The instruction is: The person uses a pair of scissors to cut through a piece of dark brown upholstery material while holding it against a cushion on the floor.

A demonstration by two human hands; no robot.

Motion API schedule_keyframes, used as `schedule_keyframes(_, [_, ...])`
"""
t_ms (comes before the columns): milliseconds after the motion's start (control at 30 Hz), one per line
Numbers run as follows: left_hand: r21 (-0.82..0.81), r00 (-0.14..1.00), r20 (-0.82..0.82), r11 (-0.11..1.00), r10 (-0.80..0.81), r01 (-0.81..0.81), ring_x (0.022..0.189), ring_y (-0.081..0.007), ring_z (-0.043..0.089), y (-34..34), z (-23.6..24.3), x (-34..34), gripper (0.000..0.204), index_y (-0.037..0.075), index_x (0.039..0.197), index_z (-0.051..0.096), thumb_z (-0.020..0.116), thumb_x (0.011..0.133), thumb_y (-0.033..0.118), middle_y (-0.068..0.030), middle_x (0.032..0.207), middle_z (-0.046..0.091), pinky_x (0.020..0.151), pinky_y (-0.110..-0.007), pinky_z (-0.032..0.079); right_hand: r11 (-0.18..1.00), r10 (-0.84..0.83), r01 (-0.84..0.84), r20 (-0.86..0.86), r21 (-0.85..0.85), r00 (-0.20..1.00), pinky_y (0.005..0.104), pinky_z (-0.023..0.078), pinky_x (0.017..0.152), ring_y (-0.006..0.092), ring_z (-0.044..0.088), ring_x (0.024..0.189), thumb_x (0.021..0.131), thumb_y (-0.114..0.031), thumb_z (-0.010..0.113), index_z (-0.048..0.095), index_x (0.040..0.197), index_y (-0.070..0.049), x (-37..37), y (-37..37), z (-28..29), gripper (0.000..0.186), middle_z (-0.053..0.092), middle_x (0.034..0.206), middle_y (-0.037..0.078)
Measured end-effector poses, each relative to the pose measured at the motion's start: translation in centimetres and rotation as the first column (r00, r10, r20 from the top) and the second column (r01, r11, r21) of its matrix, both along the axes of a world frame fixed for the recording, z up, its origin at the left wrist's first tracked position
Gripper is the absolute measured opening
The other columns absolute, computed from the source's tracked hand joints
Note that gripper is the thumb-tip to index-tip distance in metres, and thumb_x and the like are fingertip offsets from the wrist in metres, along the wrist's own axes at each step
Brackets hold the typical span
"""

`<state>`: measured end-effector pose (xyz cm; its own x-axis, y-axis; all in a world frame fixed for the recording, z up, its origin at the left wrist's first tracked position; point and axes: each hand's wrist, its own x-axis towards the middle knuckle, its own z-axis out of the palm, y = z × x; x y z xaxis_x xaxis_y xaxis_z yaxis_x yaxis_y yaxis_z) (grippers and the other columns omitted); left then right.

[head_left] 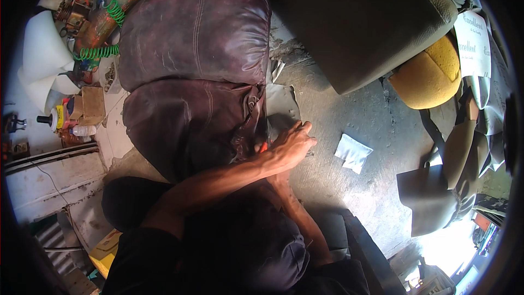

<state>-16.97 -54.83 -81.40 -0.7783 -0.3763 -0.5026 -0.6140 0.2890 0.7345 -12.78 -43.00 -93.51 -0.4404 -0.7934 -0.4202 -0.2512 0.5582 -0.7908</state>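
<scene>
A dark maroon leather cushion [195, 35] with stitched seams lies before me, and its lower section [169, 114] has loose, gathered leather along the right edge. My left hand [295, 145] is just right of that edge, its fingers curled closed; whatever they hold cannot be made out. The left forearm crosses over my right hand [279, 177], which is mostly hidden underneath, so its fingers do not show. A small orange-red piece [263, 146] peeks out beside the left wrist, against the gathered leather; its kind is hidden.
A large dark grey padded piece [360, 27] fills the upper right, beside yellow foam [428, 74]. On the concrete floor lies a small white packet [353, 153]. Grey cut material [431, 194] hangs at right. Green coiled hose [98, 52], a bottle [54, 118] and clutter stand at left.
</scene>
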Motion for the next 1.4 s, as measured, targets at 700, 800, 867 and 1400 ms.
schedule_keyframes(700, [0.007,0.999,0.029,1.000,0.024,-0.024,0.104,-0.0458,0.062,0.3,-1.1,0.2,0.036,0.001,0.119,0.049,0.058,0.094,0.026,-0.0269,0.122,0.054,0.085,-0.053,0.052,0.884,-0.214,0.414,0.598,-0.218,0.773,0.0431,0.033,0.115,0.0260,0.046,0.135,0.097,-0.040,0.065,0.038,0.152,-0.010,-0.6,-0.1,-2.3,0.068,0.050,0.147,0.014])
schedule_keyframes(800, [0.008,1.000,0.021,1.000,0.017,-0.017,0.101,-0.0447,0.063,0.8,-0.9,-0.3,0.036,0.002,0.118,0.050,0.059,0.094,0.027,-0.0267,0.122,0.054,0.082,-0.052,0.052,0.860,-0.223,0.397,0.462,-0.321,0.858,0.0398,0.030,0.119,0.0238,0.034,0.145,0.108,-0.041,0.042,0.025,0.157,-0.015,-1.1,-0.5,-1.4,0.059,0.036,0.157,0.006])
schedule_keyframes(867, [0.011,0.999,0.027,1.000,0.028,-0.028,0.099,-0.0445,0.064,0.6,-1.4,0.1,0.036,0.002,0.118,0.050,0.059,0.093,0.027,-0.0266,0.121,0.054,0.081,-0.052,0.052,0.993,-0.075,0.083,0.101,-0.080,0.992,0.0401,0.031,0.119,0.0237,0.033,0.146,0.106,-0.042,0.046,0.026,0.157,-0.015,-1.8,-1.8,1.4,0.061,0.038,0.156,0.007])
schedule_keyframes(1400, [-0.092,0.998,-0.024,0.994,-0.055,0.053,0.102,-0.0478,0.063,0.6,-1.6,0.2,0.038,-0.002,0.119,0.052,0.058,0.094,0.026,-0.0298,0.119,0.056,0.084,-0.054,0.052,0.991,-0.075,0.067,-0.066,-0.116,0.995,0.0428,0.041,0.104,0.0248,0.050,0.127,0.099,-0.039,0.058,0.045,0.141,-0.012,0.0,1.7,-4.4,0.052,0.054,0.138,0.009])
